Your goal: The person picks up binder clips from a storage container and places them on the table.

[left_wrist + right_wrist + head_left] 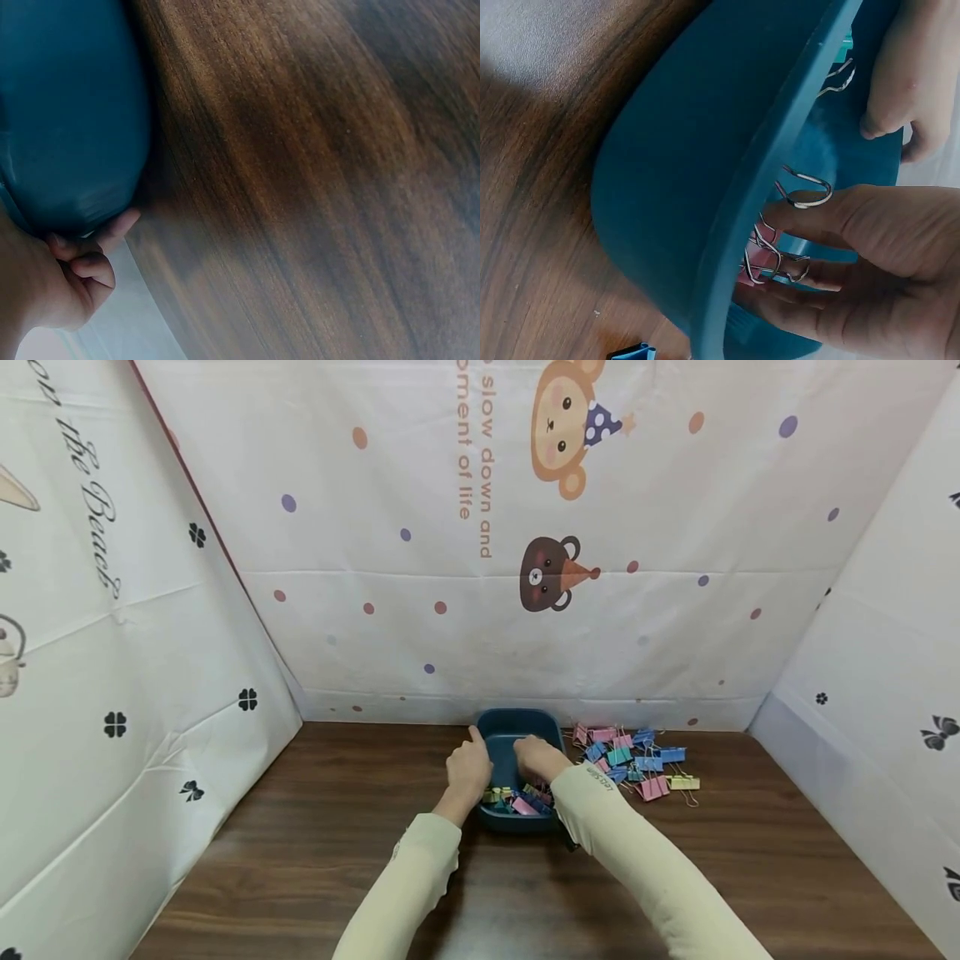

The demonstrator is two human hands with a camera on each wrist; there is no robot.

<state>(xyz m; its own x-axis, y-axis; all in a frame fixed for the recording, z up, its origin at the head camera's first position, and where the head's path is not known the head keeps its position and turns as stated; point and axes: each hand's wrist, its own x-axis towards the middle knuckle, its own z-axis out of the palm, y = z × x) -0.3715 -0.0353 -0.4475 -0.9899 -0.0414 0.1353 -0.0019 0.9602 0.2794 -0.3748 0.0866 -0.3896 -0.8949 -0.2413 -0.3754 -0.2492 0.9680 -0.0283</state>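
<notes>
A dark blue plastic bin [498, 752] stands at the table's back, with several binder clips [525, 806] of mixed colours in its near end. My left hand [468, 768] grips the bin's left rim; in the left wrist view, its fingers [97, 266] curl against the outer wall. Inside the bin is my right hand [540, 758]. From the right wrist view, that hand [870, 262] has its thumb and fingers around a pink binder clip [769, 244] with wire handles. The fingertips are partly hidden behind the bin's rim.
A loose pile of pink, blue, green and yellow binder clips [618, 756] lies on the wooden table [337, 835], right of the bin. One blue clip [634, 352] lies close to the bin's outer wall. Printed white sheets [420, 635] hang behind and at both sides.
</notes>
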